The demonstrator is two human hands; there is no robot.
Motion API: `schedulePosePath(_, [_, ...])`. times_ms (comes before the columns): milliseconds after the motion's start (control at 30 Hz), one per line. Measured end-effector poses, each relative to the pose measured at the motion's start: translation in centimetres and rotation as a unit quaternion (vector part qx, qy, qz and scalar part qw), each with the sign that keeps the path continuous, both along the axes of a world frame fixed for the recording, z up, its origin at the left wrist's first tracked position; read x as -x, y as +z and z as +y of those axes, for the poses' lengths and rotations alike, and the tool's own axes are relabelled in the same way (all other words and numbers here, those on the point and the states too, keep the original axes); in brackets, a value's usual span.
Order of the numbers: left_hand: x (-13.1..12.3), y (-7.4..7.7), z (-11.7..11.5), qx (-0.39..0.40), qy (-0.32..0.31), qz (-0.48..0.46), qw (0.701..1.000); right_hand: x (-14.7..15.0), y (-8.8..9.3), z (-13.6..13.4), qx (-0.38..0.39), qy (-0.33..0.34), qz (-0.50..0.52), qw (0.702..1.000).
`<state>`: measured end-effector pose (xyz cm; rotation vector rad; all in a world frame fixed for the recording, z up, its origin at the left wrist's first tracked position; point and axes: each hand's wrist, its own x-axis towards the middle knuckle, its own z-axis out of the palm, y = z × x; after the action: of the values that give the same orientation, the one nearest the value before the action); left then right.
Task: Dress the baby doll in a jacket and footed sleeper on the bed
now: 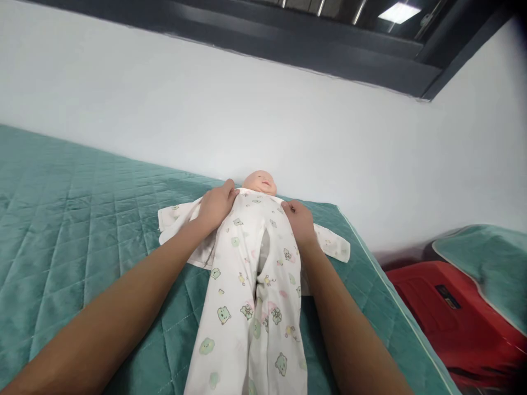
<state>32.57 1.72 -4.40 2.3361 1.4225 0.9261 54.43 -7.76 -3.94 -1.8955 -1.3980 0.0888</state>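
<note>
A baby doll (260, 182) lies on its back on a teal quilted bed cover (74, 219), dressed in a white romper (251, 285) printed with small green bears. My left hand (216, 206) is closed on the romper fabric at the doll's left shoulder, near the neck. My right hand (300, 222) grips the fabric at the other shoulder, fingers curled. The romper front gapes open at the middle, and its sleeves spread out flat to both sides.
A white wall (263, 109) rises right behind the bed, with a dark window frame (329, 49) above. To the right of the bed edge lie a red object (453, 312) and another teal quilted piece (489, 263).
</note>
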Motion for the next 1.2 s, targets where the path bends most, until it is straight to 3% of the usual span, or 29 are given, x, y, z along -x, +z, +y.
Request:
schedulePosePath(67, [-0.1,-0.2,0.1,0.001,0.004,0.016,1.0,0.0,-0.2,0.3,-0.01,-0.017,0.016,1.0])
schedulePosePath(167, [0.1,-0.2,0.0,0.014,-0.05,-0.008,0.999,0.1,-0.6,0.5,-0.042,0.005,0.068,0.997])
schedulePosePath(333, [0.9,-0.2,-0.9,-0.045,-0.126,0.041,0.99,0.1,-0.5,-0.3,-0.058,0.163,0.105,0.979])
schedulePosePath(433, [1.2,-0.3,-1.5,-0.055,-0.134,0.091,0.985,0.3,0.0,-1.0,-0.039,0.205,0.082,0.975])
schedulePosePath(633, [2.8,-1.0,-3.0,-0.071,-0.118,0.118,0.983,0.7,-0.7,-2.9,-0.049,0.181,0.121,0.975])
schedulePosePath(767, [4.6,-2.4,-4.8,-0.093,-0.11,0.106,0.984,1.8,-1.7,-6.2,-0.059,0.123,0.184,0.973])
schedulePosePath(867, [6.3,-3.3,-7.6,-0.107,-0.092,0.052,0.989,4.0,-1.9,-10.1,-0.071,0.07,0.216,0.971])
schedulePosePath(967, [8.2,-3.4,-12.5,-0.109,-0.089,-0.037,0.989,7.1,-1.6,-14.9,-0.083,0.055,0.215,0.971])
schedulePosePath(1100, [11.0,-3.2,-21.1,-0.049,-0.109,-0.118,0.986,11.3,-0.7,-21.4,-0.097,0.134,0.149,0.975])
schedulePosePath(1200, [12.6,-3.6,-26.6,0.023,-0.144,-0.144,0.979,13.7,0.1,-25.2,-0.046,0.218,0.038,0.974])
